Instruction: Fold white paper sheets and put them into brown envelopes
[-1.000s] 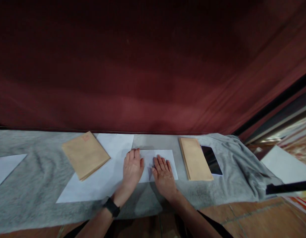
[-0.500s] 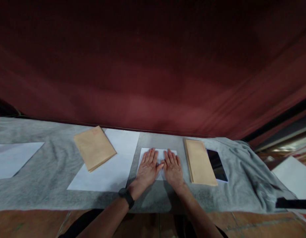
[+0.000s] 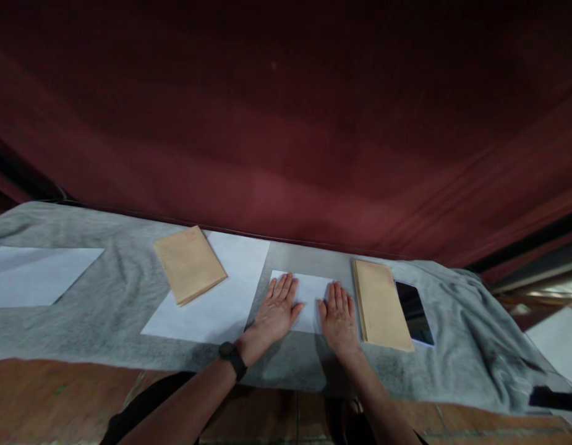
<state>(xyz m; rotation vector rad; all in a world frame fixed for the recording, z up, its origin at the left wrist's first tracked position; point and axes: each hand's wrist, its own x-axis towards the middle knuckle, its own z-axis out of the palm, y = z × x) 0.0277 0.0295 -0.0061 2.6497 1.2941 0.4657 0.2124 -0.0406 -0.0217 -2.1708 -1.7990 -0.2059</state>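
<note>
A small white sheet of paper point(image 3: 308, 301), which looks folded, lies flat in front of me on the grey cloth point(image 3: 286, 368). On its left side rests my left hand point(image 3: 275, 312), palm down with the fingers stretched out and the thumb pointing inward. My right hand point(image 3: 337, 320) presses flat at the sheet's right edge, fingers straight. White paper shows between the two hands; neither one grips anything. Just right of my right hand is a stack of long brown envelopes point(image 3: 383, 306).
Left of my hands, brown envelopes point(image 3: 190, 262) sit on larger white paper point(image 3: 239, 266). Another white sheet point(image 3: 35, 275) lies far left. A phone point(image 3: 414, 312) is beside the right envelopes. Behind the cloth rises a dark red wall point(image 3: 286, 154). White paper point(image 3: 561, 346) is at far right.
My hands have slid apart across the small sheet, the right one outward to its right edge, uncovering the middle. The whole view has turned slightly.
</note>
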